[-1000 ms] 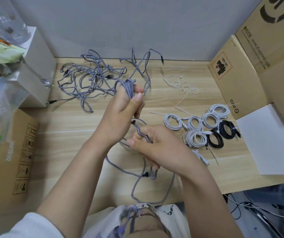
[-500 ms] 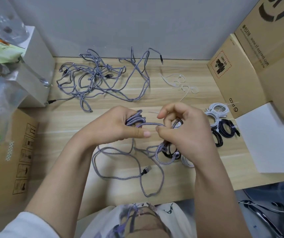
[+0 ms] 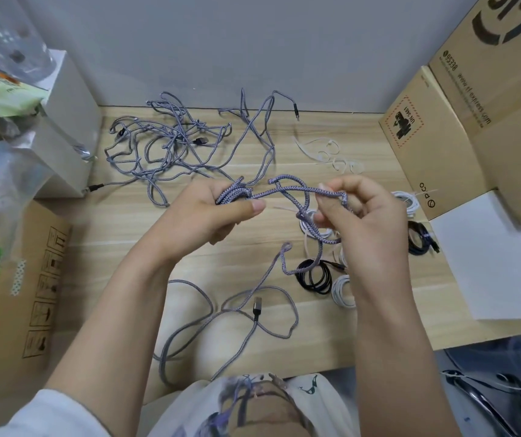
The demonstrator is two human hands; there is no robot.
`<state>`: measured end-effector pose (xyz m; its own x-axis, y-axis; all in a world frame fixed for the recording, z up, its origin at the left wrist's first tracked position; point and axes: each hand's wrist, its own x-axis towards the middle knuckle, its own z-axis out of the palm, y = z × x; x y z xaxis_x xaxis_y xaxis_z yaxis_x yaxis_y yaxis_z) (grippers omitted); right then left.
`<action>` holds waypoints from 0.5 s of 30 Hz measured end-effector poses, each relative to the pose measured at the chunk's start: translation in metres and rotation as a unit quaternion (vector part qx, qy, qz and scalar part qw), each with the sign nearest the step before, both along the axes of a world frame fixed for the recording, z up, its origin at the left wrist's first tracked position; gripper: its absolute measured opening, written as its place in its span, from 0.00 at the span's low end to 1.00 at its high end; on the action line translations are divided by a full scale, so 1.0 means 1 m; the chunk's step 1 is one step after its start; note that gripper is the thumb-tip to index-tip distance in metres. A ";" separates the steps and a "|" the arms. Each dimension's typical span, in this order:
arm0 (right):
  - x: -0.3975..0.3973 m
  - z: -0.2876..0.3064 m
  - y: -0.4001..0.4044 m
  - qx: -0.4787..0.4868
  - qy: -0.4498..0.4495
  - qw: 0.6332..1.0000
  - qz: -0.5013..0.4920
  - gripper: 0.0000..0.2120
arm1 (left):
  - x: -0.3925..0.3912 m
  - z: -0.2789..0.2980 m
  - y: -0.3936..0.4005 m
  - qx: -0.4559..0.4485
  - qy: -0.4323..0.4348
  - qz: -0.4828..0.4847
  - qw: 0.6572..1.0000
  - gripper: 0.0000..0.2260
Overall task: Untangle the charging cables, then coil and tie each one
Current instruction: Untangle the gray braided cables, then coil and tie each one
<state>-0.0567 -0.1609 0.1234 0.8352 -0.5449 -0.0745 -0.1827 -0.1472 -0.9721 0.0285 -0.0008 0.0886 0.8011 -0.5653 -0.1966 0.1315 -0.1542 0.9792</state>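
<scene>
While both hands work above the desk (image 3: 363, 316), the left hand (image 3: 208, 212) grips a small bundle of grey cable (image 3: 287, 190), its fingers curled round several turns and the thumb pressed flat across them. From that bundle one strand runs right to the right hand (image 3: 369, 216), whose thumb and forefinger pinch it; the remaining fingers are curled, and a loop of the same cable hangs below them. The slack drops to the desk and lies in loose loops near the front edge, with a plug (image 3: 257, 305) resting among them.

At the back of the desk, well apart from the hands, lies a tangle (image 3: 170, 140) of more grey cables, one end reaching towards the white box (image 3: 63, 127) at the left.

Beside and partly behind the right hand sit finished coils (image 3: 314, 277), some black, some white, flat on the desk. Loose white ties (image 3: 331, 152) lie near the back, between the tangle and the cardboard boxes (image 3: 442, 127) at the right. A white sheet (image 3: 489, 260) lies at the right edge.
</scene>
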 end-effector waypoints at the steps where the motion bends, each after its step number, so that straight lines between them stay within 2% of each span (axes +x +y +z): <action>1: 0.000 0.000 0.000 0.067 -0.001 0.998 0.018 0.10 | 0.001 -0.001 0.000 0.003 0.001 0.001 1.000 0.17; 3: -0.001 0.001 -0.001 0.149 -0.008 0.988 0.045 0.12 | 0.001 -0.002 -0.001 0.018 0.003 0.003 1.000 0.21; 5: -0.001 0.002 -0.003 0.174 -0.013 0.983 0.050 0.12 | 0.000 -0.003 -0.002 0.034 0.010 0.006 0.999 0.23; 11: -0.001 0.006 -0.008 0.318 -0.057 0.944 0.067 0.05 | -0.001 -0.008 -0.004 0.057 0.016 0.008 0.998 0.19; 13: -0.002 0.007 -0.007 0.325 -0.059 0.941 0.068 0.03 | 0.000 -0.009 -0.005 0.055 0.020 0.001 0.998 0.19; 15: -0.002 0.006 -0.007 0.299 -0.039 0.952 0.058 0.05 | 0.002 -0.012 -0.004 0.052 0.020 0.000 0.998 0.21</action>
<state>-0.0585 -0.1681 0.1295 0.9029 -0.3281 -0.2776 -0.1231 0.4214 -0.8985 0.0302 -0.0047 0.0767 0.7911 -0.5409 -0.2856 0.1698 -0.2544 0.9521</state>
